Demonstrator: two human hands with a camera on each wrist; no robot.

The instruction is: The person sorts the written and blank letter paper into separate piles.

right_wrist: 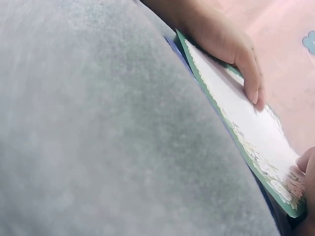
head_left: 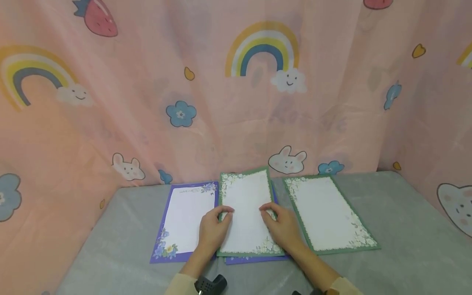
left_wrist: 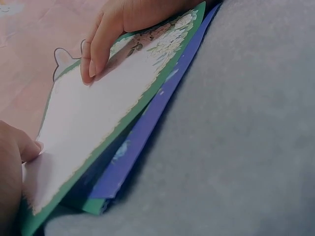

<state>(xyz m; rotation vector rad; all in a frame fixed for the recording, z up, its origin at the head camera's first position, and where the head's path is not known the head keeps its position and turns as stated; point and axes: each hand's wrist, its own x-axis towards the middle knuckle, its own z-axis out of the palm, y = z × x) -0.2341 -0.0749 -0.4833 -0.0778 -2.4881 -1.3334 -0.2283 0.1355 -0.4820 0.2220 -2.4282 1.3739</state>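
Note:
A sheet of green-bordered letter paper (head_left: pixel 246 229) with white corner flowers lies in front of me, in the middle of the head view. My left hand (head_left: pixel 214 230) grips its left edge, and my right hand (head_left: pixel 283 228) grips the right edge, with fingertips resting on the white face. Seen from the left wrist, the sheet (left_wrist: pixel 103 113) is tilted and stands a little above a purple-bordered sheet (left_wrist: pixel 147 123) beneath it. Another green corner shows under that purple one. Most of the lower sheets is hidden.
To the left lies a purple-bordered sheet (head_left: pixel 188 223) with blue flowers and small print at its top. On the right lies another green-bordered sheet (head_left: pixel 324 217). All are on a grey cloth-covered table (head_left: pixel 398 229), with a pink patterned curtain (head_left: pixel 206 151) behind.

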